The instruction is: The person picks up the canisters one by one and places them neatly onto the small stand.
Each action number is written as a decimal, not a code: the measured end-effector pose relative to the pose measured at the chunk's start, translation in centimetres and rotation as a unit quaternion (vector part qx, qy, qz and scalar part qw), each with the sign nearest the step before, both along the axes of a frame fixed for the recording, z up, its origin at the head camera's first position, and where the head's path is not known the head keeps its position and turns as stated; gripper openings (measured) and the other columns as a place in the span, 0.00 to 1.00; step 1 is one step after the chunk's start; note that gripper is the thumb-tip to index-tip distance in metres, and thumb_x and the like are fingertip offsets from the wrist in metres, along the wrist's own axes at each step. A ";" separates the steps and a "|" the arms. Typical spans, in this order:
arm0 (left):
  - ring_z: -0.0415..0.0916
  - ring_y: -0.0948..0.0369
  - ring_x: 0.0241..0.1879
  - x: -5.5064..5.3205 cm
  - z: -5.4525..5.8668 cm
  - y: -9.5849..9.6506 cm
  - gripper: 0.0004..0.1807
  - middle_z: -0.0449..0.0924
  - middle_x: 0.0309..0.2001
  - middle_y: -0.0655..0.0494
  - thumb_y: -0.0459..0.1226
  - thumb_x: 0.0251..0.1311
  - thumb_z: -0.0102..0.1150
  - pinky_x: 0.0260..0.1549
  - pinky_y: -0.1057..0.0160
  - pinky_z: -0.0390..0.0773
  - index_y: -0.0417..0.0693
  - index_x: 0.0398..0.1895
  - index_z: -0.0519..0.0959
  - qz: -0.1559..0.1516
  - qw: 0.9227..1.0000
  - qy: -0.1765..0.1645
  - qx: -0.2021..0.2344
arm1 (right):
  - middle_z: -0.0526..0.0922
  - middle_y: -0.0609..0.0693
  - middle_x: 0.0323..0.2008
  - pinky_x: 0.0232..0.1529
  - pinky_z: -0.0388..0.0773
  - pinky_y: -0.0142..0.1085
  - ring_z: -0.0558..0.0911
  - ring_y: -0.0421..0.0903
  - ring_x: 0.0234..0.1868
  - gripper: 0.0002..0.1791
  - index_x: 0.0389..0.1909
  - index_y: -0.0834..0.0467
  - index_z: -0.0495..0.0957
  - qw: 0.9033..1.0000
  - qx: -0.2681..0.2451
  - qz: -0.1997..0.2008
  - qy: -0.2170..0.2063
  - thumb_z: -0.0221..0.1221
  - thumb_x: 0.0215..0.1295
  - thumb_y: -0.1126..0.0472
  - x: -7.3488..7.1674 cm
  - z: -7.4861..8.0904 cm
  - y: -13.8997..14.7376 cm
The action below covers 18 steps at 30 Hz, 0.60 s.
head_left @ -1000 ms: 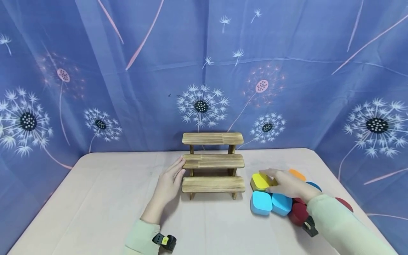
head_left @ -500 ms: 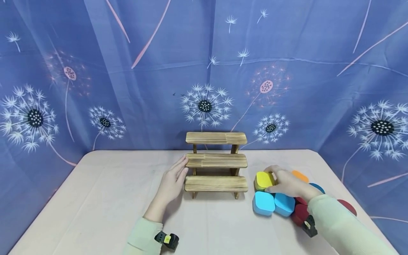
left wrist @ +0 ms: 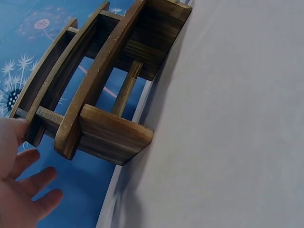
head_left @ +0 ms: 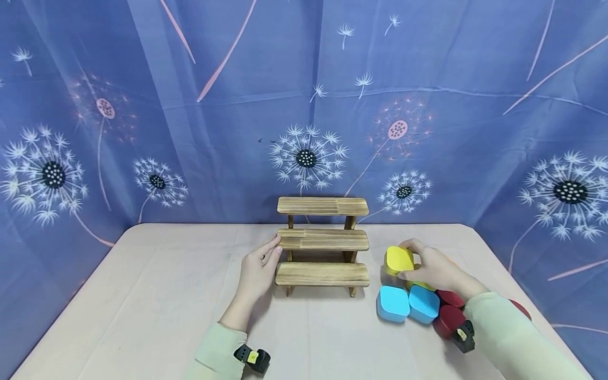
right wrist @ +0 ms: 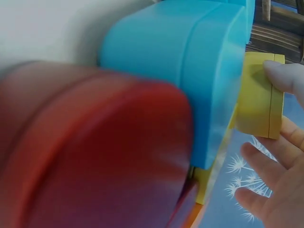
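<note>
A three-tier wooden display stand (head_left: 323, 240) stands upright on the table near the back. My left hand (head_left: 256, 269) is at its left side, fingertips touching the end of the middle shelf; in the left wrist view the other fingers (left wrist: 40, 180) are spread apart and hold nothing. To the right of the stand, my right hand (head_left: 434, 266) pinches a yellow rounded-square box (head_left: 399, 260) between thumb and fingers. That box, with a seam like a lid's in the right wrist view, is tilted and raised a little. Another yellow box (head_left: 421, 285) lies partly hidden beneath the hand.
Two light-blue boxes (head_left: 393, 304) sit side by side in front of the right hand. Dark red boxes (head_left: 448, 321) are behind the right wrist, partly covered by it. A blue cloth with dandelion prints (head_left: 228, 142) hangs around the table (head_left: 157, 306).
My right hand has gripped the yellow box and lifted it slightly, uncovering another yellow box below. My left hand stays at the stand, its fingers bending slightly. The head view has shifted a little.
</note>
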<state>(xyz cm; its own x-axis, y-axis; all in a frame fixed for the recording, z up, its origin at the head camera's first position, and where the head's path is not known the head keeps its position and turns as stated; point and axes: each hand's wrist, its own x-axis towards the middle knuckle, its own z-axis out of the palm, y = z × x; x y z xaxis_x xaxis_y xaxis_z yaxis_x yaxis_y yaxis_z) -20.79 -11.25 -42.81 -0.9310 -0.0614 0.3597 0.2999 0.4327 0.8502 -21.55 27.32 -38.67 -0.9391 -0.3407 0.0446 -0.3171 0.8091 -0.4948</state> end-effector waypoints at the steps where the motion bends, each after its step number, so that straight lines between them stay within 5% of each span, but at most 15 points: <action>1: 0.69 0.53 0.63 0.0 0.0 0.0 0.19 0.71 0.62 0.53 0.42 0.66 0.53 0.55 0.61 0.72 0.46 0.57 0.76 -0.002 1.000 0.001 0.000 | 0.78 0.59 0.50 0.52 0.72 0.57 0.74 0.62 0.54 0.31 0.55 0.63 0.68 1.000 -0.003 0.000 0.005 0.68 0.52 0.57 0.0 0.0 0.0; 9: 0.65 0.54 0.65 -0.1 -0.3 -1.2 0.23 0.66 0.67 0.54 0.42 0.67 0.53 0.62 0.55 0.65 0.44 0.62 0.71 -0.045 0.991 0.069 -0.104 | 0.77 0.57 0.48 0.51 0.71 0.58 0.74 0.56 0.50 0.32 0.55 0.64 0.68 0.999 -0.022 0.009 0.024 0.68 0.53 0.55 -0.3 0.8 0.1; 18: 0.60 0.54 0.68 0.2 0.1 -1.7 0.30 0.60 0.70 0.57 0.44 0.63 0.58 0.66 0.52 0.59 0.47 0.67 0.66 -0.081 0.987 0.038 -0.136 | 0.77 0.57 0.51 0.52 0.69 0.60 0.75 0.57 0.52 0.34 0.58 0.63 0.67 0.999 -0.038 0.005 0.031 0.67 0.55 0.51 -0.5 2.1 -0.1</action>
